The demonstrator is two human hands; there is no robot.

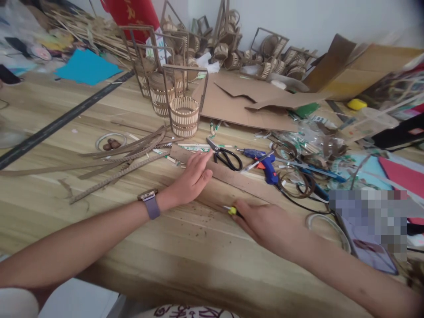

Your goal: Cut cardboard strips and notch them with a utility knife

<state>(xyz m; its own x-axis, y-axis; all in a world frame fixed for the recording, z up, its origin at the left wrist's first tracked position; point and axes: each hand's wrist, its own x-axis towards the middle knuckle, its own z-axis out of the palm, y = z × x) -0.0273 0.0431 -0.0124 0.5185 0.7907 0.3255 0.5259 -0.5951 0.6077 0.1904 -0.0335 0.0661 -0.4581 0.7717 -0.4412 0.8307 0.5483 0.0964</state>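
Note:
My left hand (195, 177), with a watch on its wrist, lies with fingers stretched out over a brown cardboard strip (243, 181). In my right hand (266, 221) is a yellow utility knife (232, 210), its blade pointing left, close to the strip's near side. The fingers hide most of its handle. Black-handled scissors (228, 158) lie just beyond the strip. To their right rests a blue glue gun (261, 161). Brown crumbs (207, 218) are scattered on the wooden table (159, 260) between my forearms.
Small slatted buckets with tall frames (184, 117) stand behind my hands. Brown strips (132, 154) lie left. Large cardboard (245, 101) spreads at the back. Coils of brown strip (300, 181), plastic wrappers (318, 137) and a phone (371, 249) crowd the right. A black strip (66, 117) crosses the left.

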